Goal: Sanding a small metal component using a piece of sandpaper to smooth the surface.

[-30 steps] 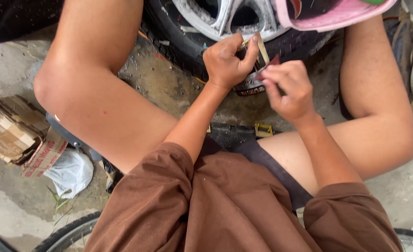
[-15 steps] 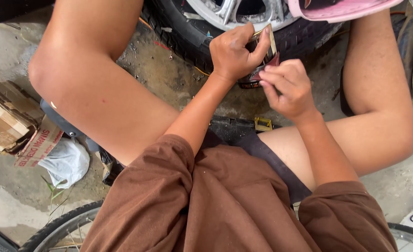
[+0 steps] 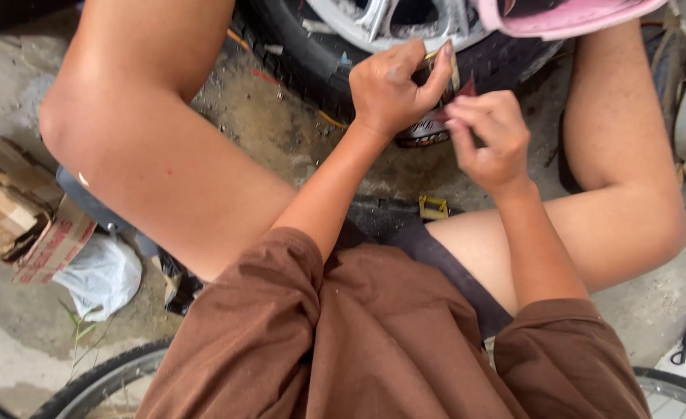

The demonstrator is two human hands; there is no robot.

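Left hand [image 3: 389, 89] clamped on small dark round tin [image 3: 424, 132], pressed against tyre [image 3: 312, 54] just beyond knuckles. Right hand [image 3: 490, 136] just right, fingertips pinched together at tin rim, probably on thin strip; view poor. Risk: tin tips, contents spill on concrete floor [image 3: 281, 132].
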